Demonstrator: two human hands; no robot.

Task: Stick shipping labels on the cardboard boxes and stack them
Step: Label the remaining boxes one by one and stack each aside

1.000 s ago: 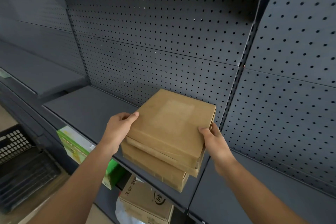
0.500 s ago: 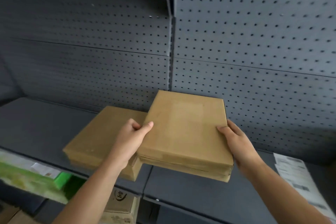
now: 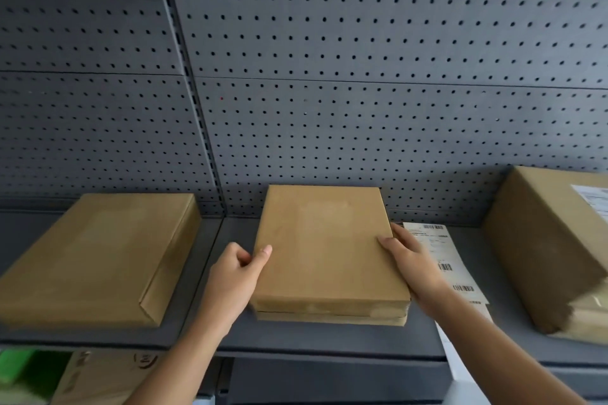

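A flat brown cardboard box lies on the grey shelf in the middle, its top bare. My left hand grips its left edge, thumb on top. My right hand holds its right edge, thumb on the top face. A second flat box lies to the left on the shelf. A strip of white shipping labels lies on the shelf just right of the held box, partly under my right hand. At the far right stands a larger box with a label on top.
A grey pegboard wall backs the shelf, with an upright post left of centre. Below the shelf on the left are a printed carton and a green package.
The box in my hands has moved right and down onto the shelf, away from the left box. The view has swung right, bringing the labels and the larger box into sight.
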